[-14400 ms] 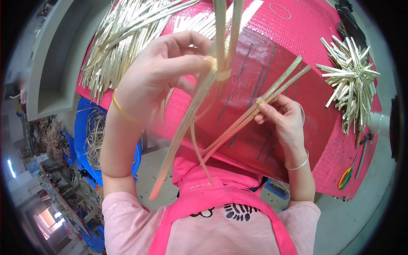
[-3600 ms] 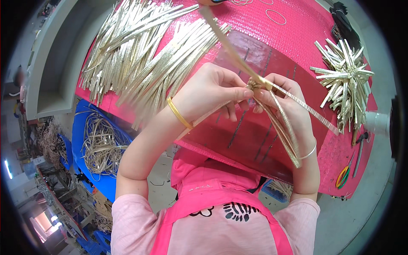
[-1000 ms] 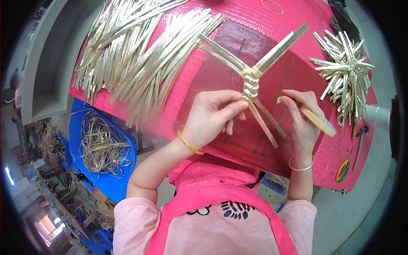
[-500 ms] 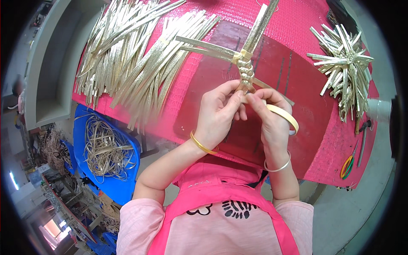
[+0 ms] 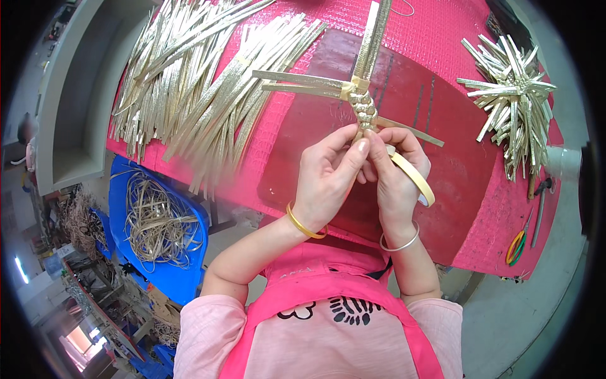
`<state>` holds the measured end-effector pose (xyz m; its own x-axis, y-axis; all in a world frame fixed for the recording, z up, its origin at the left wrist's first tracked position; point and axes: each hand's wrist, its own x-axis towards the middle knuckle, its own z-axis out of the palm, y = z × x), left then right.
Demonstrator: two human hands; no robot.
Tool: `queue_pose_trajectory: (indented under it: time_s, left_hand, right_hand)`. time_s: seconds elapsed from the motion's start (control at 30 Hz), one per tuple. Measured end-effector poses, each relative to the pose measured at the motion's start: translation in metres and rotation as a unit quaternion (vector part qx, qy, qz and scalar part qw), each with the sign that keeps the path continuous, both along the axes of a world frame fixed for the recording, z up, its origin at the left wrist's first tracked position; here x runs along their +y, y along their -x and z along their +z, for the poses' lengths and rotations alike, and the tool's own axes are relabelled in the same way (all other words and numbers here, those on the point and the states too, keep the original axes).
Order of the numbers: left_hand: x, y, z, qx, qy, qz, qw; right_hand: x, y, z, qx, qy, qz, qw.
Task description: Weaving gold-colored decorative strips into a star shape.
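A braided gold strap (image 5: pixel 363 108) stands out from between my fingertips, with loose flat strips fanning from its far end to the left, right and away from me. A band of pale tape (image 5: pixel 360 84) wraps the top of the braid. My left hand (image 5: pixel 331 169) pinches the strap's near end between thumb and fingers. Opposite it, my right hand (image 5: pixel 399 170) pinches the same end, thumb tips close together. A roll of cream masking tape (image 5: pixel 413 177) hangs at the right hand's fingers. The very end of the strap is hidden by my fingers.
Beneath my hands lies a dark red mat (image 5: pixel 454 170) on a pink-covered table (image 5: pixel 470 243). Bundles of gold strips (image 5: pixel 246 82) lie at the left, and another bunch (image 5: pixel 514 95) at the right. Scissors (image 5: pixel 517 246) sit near the right edge; a blue bin (image 5: pixel 183 281) of strips stands below left.
Both hands have shifted slightly nearer me on the strap. The strap's upper strips have swung a little left, and the strip on the right shows more. The tape roll has dropped slightly.
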<state>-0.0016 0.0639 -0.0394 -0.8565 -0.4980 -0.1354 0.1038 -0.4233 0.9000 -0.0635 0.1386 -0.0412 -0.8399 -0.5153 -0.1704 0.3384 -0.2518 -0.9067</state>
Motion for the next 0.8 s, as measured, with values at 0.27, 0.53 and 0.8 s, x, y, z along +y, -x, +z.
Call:
queue_pose_trajectory:
  time_s: [0.27, 0.53, 0.8]
  left_hand:
    - [-0.013, 0.006, 0.003, 0.036, -0.159, 0.0, 0.987]
    - [-0.019, 0.005, 0.01, 0.082, -0.326, -0.161, 0.928]
    - [-0.022, -0.01, 0.021, -0.004, 0.001, -0.077, 0.997]
  right_hand:
    - [0.012, -0.002, -0.012, 0.238, -0.141, -0.065, 0.959]
    - [0.012, 0.001, -0.011, 0.154, 0.045, -0.051, 0.986]
    - [0.013, 0.006, 0.001, 0.051, 0.071, 0.033, 0.996]
